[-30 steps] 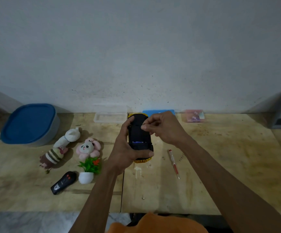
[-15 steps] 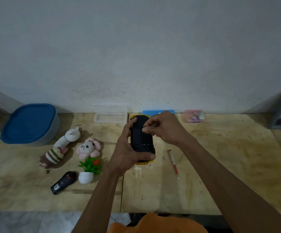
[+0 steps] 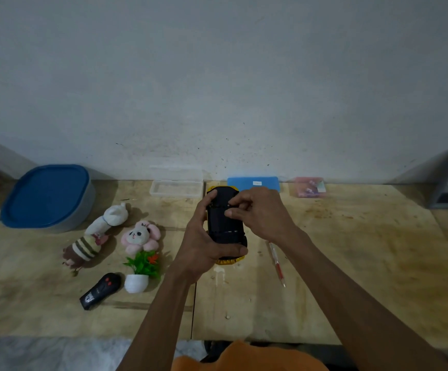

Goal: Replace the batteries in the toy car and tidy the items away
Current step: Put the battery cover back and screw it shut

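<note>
The yellow toy car (image 3: 224,223) is held upside down above the wooden table (image 3: 351,263), its black underside facing me. My left hand (image 3: 200,245) wraps around the car from the left and below. My right hand (image 3: 260,212) rests on the car's right side, fingertips pinched against the black battery cover. No battery shows. A red and white screwdriver (image 3: 277,263) lies on the table just right of the car. The black remote control (image 3: 100,290) lies near the front left.
A blue-lidded tub (image 3: 47,195) stands at the back left. Two plush toys (image 3: 97,236) (image 3: 140,236) and a small potted plant (image 3: 141,271) sit left of my hands. A clear box (image 3: 176,188), a blue case (image 3: 253,183) and a pink packet (image 3: 308,190) line the wall.
The blue glow in the open compartment a second ago is gone; the underside now looks closed. My right fingertips have slid slightly down onto the cover. The car stays in my left hand.
</note>
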Tool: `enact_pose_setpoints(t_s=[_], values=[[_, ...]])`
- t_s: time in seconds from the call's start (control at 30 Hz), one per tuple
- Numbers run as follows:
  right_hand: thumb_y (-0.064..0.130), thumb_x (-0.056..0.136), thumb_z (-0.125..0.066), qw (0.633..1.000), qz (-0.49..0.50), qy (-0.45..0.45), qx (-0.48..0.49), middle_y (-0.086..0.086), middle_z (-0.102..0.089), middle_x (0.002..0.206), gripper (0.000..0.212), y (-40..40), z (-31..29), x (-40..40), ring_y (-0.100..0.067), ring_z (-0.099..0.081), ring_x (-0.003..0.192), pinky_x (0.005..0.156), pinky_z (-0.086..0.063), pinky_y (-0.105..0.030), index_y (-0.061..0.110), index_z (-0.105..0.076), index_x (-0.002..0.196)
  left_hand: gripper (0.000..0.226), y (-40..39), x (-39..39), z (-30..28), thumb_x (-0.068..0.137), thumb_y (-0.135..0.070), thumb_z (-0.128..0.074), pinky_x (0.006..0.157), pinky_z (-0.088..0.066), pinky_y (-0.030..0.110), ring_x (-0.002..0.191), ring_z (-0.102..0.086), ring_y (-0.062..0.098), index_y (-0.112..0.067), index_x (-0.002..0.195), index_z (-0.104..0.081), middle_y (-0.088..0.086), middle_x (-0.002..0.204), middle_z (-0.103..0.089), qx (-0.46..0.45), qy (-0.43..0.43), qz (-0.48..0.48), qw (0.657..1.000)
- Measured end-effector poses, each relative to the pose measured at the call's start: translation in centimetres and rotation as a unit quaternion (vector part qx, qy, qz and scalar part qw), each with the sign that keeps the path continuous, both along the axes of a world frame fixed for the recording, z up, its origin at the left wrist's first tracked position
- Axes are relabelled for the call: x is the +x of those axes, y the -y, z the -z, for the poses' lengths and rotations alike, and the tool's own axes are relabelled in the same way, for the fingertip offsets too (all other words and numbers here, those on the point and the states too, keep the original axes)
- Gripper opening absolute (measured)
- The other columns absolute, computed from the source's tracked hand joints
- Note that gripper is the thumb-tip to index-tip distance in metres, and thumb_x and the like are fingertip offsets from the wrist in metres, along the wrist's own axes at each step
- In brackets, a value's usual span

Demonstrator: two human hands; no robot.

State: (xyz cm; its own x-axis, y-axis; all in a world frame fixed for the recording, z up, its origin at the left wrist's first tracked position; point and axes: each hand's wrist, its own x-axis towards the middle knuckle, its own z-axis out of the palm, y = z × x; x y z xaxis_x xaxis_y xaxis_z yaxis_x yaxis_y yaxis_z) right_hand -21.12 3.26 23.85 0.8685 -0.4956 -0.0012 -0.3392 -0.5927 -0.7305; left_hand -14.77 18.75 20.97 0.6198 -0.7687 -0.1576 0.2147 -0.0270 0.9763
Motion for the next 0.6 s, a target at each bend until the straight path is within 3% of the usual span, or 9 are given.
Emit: enact_pose_setpoints(t_s=[0.1, 0.33, 0.47, 0.6], values=[[0.033, 0.085, -0.075, 1.000, -0.014, -0.002, -0.020, 0.001, -0.067, 0.085, 0.030, -0.11, 0.06, 0.09, -0.013, -0.063, 0.081, 0.075, -0.051, -0.026, 0.022, -0.073, 0.113, 0.118, -0.12, 0.29, -0.16, 0.052, 0.019, -0.089, 0.082, -0.061, 0.044, 0.115, -0.067, 0.024, -0.035, 0.146, -0.041, -0.028, 0.127, -0.060, 0.000, 0.002, -0.002, 1.000], [0.031, 0.082, -0.079, 0.999, -0.047, -0.013, -0.024, 0.005, -0.062, 0.074, 0.029, 0.21, -0.84, 0.12, -0.005, -0.055, 0.068, 0.062, -0.038, -0.015, 0.017, -0.073, 0.107, 0.119, -0.24, 0.34, 0.02, 0.049, 0.014, -0.093, 0.080, -0.062, 0.044, 0.115, -0.066, 0.024, -0.035, 0.146, -0.044, -0.021, 0.132, -0.059, 0.008, 0.017, -0.013, 1.000], [0.030, 0.079, -0.082, 0.999, -0.035, 0.000, -0.002, 0.006, -0.065, 0.069, 0.028, 0.36, -0.62, 0.04, -0.007, -0.060, 0.063, 0.063, -0.044, -0.019, 0.015, -0.074, 0.102, 0.119, -0.11, 0.31, 0.04, 0.048, 0.012, -0.095, 0.078, -0.062, 0.045, 0.114, -0.067, 0.026, -0.036, 0.145, -0.045, -0.011, 0.140, -0.054, 0.006, 0.012, -0.017, 1.000], [0.030, 0.078, -0.082, 1.000, -0.018, 0.014, 0.019, 0.003, -0.068, 0.074, 0.029, 0.16, -0.07, -0.06, -0.012, -0.064, 0.072, 0.069, -0.051, -0.022, 0.016, -0.073, 0.102, 0.119, 0.00, 0.41, 0.12, 0.048, 0.014, -0.094, 0.078, -0.062, 0.041, 0.112, -0.068, 0.024, -0.035, 0.145, -0.045, -0.016, 0.134, -0.059, 0.003, 0.015, -0.018, 1.000]])
